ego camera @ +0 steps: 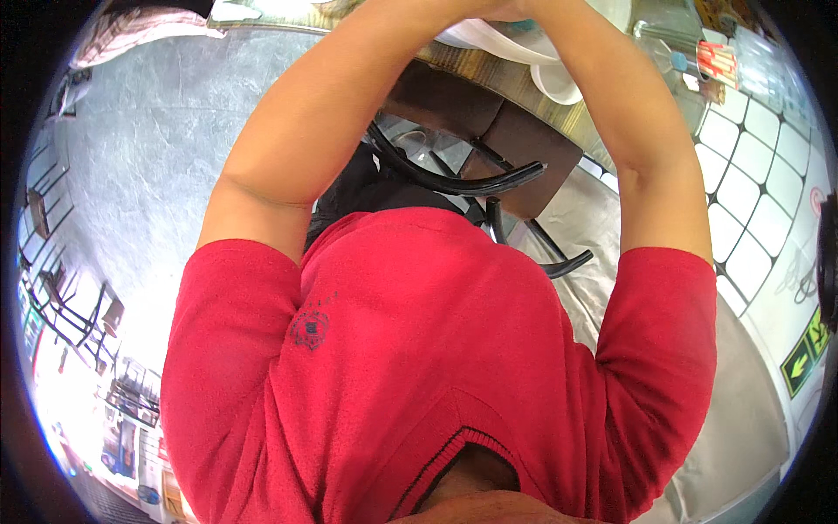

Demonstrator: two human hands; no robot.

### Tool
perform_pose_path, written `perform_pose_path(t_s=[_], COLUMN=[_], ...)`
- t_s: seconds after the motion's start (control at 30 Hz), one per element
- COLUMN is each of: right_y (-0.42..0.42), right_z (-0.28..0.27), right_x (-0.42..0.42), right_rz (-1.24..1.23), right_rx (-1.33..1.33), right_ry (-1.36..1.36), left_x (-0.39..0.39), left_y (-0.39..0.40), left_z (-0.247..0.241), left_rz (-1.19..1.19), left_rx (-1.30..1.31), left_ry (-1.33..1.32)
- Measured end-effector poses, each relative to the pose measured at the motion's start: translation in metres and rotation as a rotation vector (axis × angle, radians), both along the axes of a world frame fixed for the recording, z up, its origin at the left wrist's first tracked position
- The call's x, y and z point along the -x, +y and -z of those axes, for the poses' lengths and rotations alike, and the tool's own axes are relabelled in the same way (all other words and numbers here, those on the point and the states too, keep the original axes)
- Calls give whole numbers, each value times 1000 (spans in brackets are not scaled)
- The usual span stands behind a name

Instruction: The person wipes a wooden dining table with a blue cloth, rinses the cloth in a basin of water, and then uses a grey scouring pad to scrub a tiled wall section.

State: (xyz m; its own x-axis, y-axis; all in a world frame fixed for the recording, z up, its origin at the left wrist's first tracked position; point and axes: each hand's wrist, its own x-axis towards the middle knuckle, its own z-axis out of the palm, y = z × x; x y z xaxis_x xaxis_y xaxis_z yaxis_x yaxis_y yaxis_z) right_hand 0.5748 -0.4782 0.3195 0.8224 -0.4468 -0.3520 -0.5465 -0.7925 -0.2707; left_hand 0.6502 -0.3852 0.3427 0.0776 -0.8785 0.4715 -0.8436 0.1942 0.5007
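My left forearm [314, 124] and my right forearm [615, 85] reach forward and come together at the top edge, over the wood-grain table [478, 62]. Only a strip of skin shows where they meet, so my fingers and anything in them are hidden. Just below that strip is a white bowl or dish [504, 42], partly covered by my arms. A smaller white cup or bowl [556, 82] sits beside my right forearm at the table's near edge.
Right of my arm, red-and-white sticks [717, 62] stand in a clear container near a blue cap [677, 62]. A brown panel [517, 157] and black curved metal legs [458, 187] lie under the table edge. White tiles [753, 157] line the right; several chairs [72, 308] stand far left.
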Motion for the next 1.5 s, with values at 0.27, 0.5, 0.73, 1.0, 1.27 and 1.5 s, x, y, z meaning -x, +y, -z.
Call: perform_pose_path(t_s=[0.27, 0.5, 0.73, 1.0, 1.27, 1.5], right_y=[-11, 2, -22, -49, -29, -21], right_z=[-20, -29, -16, -9, 17, 17], right_x=[38, 34, 59, 25, 4, 13], right_rz=[584, 1047, 782, 71, 30, 42], right_rx=[-447, -1107, -1367, -55, 161, 172], right_ry=[-262, -779, -416, -192, 18, 36], left_x=[0, -3, -5, -6, -7, -3], left_y=[-5, -4, 0, -8, -4, -5], left_z=[3, -4, -3, 0, -5, -5], left_rz=[23, 18, 39, 53, 43, 32], left_rx=[-24, 129, 192, 223, 161, 124], left_ry=[136, 291, 271, 325, 315, 263])
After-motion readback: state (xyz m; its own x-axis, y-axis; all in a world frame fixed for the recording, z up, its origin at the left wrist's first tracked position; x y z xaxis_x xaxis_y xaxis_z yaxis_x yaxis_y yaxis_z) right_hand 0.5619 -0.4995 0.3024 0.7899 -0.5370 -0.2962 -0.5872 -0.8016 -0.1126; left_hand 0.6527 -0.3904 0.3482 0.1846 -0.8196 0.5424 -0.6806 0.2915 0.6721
